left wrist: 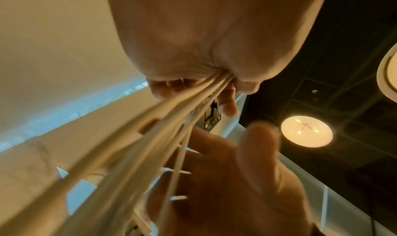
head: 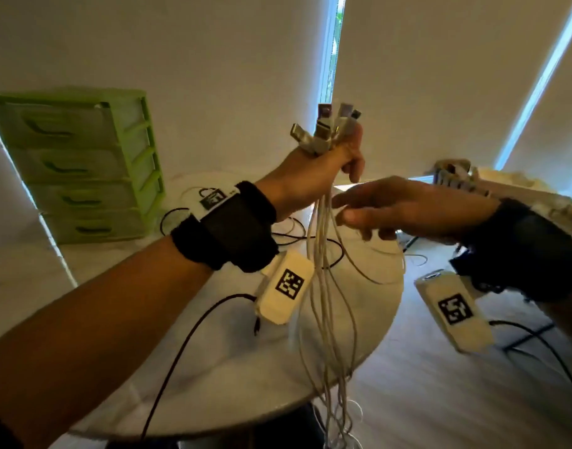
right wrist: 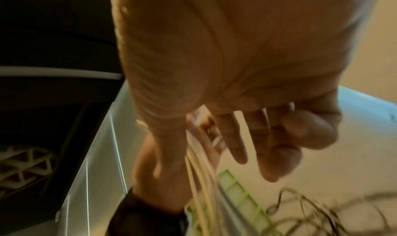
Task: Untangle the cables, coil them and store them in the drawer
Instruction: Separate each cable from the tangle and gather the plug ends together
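Observation:
My left hand (head: 323,170) is raised above the round white table (head: 213,384) and grips a bundle of white cables (head: 326,286). Their connectors (head: 326,131) fan out above the fist, and the strands hang past the table's front edge. My right hand (head: 375,209) reaches in from the right with fingers loosely extended, its fingertips at the strands just under the left fist; it grips nothing. The left wrist view shows the cables (left wrist: 150,137) leaving the closed left hand (left wrist: 214,35). In the right wrist view the right hand's fingers (right wrist: 275,146) are spread beside the cables (right wrist: 201,180).
A green drawer unit (head: 83,163) with several closed drawers stands at the table's back left. Loose black cables (head: 294,238) lie on the table behind the hands. A black lead (head: 187,351) runs from the left wrist camera. Pale furniture (head: 456,179) stands at the right, above bare floor.

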`<act>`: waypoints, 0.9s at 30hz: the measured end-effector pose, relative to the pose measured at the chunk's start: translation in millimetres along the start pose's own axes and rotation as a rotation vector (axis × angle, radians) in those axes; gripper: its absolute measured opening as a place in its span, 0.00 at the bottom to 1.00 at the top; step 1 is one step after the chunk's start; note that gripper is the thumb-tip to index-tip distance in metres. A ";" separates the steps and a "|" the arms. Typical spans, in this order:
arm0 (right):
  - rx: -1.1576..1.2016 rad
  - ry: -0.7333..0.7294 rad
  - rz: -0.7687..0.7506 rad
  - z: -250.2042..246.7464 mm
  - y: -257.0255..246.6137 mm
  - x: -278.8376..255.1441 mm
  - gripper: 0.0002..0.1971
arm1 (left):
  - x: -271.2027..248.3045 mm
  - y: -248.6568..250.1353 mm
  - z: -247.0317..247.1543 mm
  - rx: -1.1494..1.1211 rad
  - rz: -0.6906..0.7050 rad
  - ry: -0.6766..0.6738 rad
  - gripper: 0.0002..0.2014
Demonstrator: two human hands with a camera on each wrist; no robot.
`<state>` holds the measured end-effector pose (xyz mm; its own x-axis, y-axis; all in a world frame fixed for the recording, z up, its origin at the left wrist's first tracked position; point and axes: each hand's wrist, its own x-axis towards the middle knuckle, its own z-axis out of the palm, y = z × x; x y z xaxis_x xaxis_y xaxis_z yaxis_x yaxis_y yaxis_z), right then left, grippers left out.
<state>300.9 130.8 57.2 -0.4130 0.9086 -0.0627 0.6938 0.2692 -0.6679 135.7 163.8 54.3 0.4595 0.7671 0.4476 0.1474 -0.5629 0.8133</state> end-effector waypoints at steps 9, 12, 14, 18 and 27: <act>0.073 -0.348 0.192 30.5 39.5 1.6 0.14 | 3.2 -1.3 37.9 -0.339 -0.053 -0.217 0.28; 0.001 -0.303 0.340 11.5 69.4 1.3 0.13 | -1.5 -15.0 41.6 -0.611 -0.195 -0.315 0.30; -0.049 -0.217 0.439 -1.0 92.9 6.5 0.12 | -2.0 -20.5 48.1 -0.680 -0.217 -0.296 0.29; -0.445 0.386 0.335 -14.7 147.9 18.5 0.05 | 1.4 -21.3 56.0 -0.794 -0.268 -0.247 0.32; -0.161 -0.149 0.777 46.1 221.9 -13.6 0.11 | 10.8 -35.6 30.6 -0.944 -0.317 -0.150 0.32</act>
<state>433.3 163.5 -124.4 0.1556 0.8060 -0.5711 0.8866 -0.3688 -0.2790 162.2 182.7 18.8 0.6344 0.7560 0.1612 -0.4428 0.1845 0.8774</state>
